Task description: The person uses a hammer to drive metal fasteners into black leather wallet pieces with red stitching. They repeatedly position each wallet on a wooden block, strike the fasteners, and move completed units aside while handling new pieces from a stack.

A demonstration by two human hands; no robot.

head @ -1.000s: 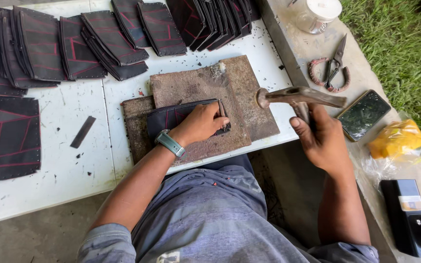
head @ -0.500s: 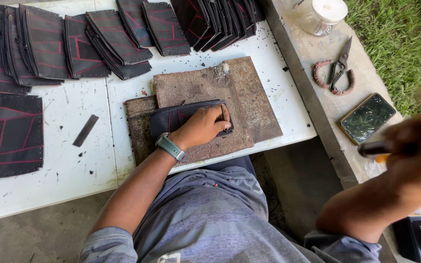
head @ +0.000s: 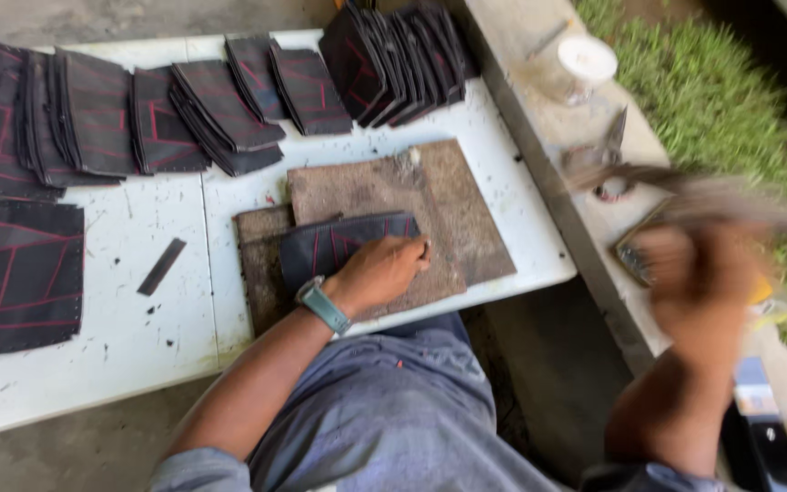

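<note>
Dark leather piece [head: 334, 246] lies flat under the left hand [head: 384, 269] fingers; right hand [head: 699, 287] fingers grip a blurred hammer [head: 685, 187]

Single head view, steeply downward, close over white table [head: 120, 364]

Your right hand swings the hammer up off the slab.

A second ago your right hand [head: 699, 282] rests the hammer [head: 685, 187] head on the worn slab [head: 466, 228]; now it is raised to the right over the concrete ledge [head: 539, 109], both blurred with motion, the hammer clear of the slab.
</note>
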